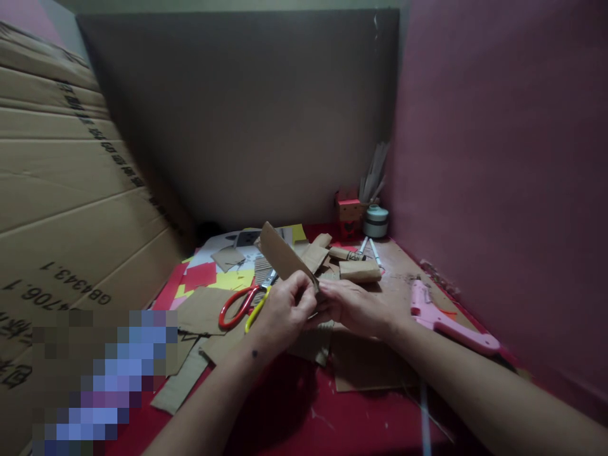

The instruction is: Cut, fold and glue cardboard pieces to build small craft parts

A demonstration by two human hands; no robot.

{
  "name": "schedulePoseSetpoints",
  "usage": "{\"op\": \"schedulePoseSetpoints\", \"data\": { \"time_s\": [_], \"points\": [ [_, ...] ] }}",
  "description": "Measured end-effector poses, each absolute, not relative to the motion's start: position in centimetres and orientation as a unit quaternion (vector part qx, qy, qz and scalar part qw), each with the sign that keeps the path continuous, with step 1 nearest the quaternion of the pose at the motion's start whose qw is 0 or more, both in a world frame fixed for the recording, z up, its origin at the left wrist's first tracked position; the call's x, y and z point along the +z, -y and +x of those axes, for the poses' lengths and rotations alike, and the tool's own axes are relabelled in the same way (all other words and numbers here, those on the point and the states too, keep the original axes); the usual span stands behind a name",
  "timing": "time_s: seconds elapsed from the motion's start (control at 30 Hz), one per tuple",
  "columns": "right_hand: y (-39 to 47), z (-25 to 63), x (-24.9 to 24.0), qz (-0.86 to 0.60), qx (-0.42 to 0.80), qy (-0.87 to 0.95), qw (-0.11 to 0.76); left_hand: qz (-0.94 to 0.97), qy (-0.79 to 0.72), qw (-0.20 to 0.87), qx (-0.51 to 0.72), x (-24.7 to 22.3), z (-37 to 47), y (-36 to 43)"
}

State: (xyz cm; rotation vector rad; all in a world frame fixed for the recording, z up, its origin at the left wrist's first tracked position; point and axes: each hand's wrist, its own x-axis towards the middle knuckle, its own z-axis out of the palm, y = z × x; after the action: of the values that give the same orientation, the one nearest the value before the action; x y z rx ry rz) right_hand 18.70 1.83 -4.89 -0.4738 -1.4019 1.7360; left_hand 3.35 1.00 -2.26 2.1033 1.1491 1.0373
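Near the middle of the view, my left hand (291,305) pinches the lower end of a brown cardboard strip (285,253), which sticks up and leans to the left. My right hand (354,307) is closed on the same end, its fingertips meeting those of the left. Just left of my left hand lie scissors (236,308) with one red and one yellow handle. A pink glue gun (441,323) rests beyond my right wrist. Cardboard pieces (363,361) lie beneath and around both hands.
A large cardboard sheet (61,190) stands at the left. Coloured paper (199,276), rolled cardboard (360,271) and white sticks (374,253) lie on the red surface (266,418). At the back right are a red box figure (348,212) and a pale green jar (375,221).
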Motion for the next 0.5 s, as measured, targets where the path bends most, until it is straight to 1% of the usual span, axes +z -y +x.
{"op": "schedulePoseSetpoints", "data": {
  "time_s": [0.1,0.23,0.33,0.43,0.5],
  "points": [
    [-1.5,19.0,-4.1,-0.259,0.629,0.587,0.439,0.806,-0.444,0.166,0.356,-2.5,3.5,-0.9],
    [-1.6,19.1,-3.6,-0.318,0.557,0.619,0.452,0.825,-0.446,0.1,0.332,-2.7,3.6,-0.8],
    [-1.7,18.7,-3.9,-0.305,0.595,0.592,0.45,0.835,-0.433,0.09,0.326,-2.8,3.4,-1.1],
    [-1.9,18.3,-4.3,-0.276,0.645,0.557,0.444,0.828,-0.442,0.105,0.329,-2.7,3.1,-1.3],
    [-2.0,18.2,-4.4,-0.269,0.653,0.552,0.444,0.818,-0.456,0.121,0.33,-2.5,3.0,-1.4]
  ]
}}
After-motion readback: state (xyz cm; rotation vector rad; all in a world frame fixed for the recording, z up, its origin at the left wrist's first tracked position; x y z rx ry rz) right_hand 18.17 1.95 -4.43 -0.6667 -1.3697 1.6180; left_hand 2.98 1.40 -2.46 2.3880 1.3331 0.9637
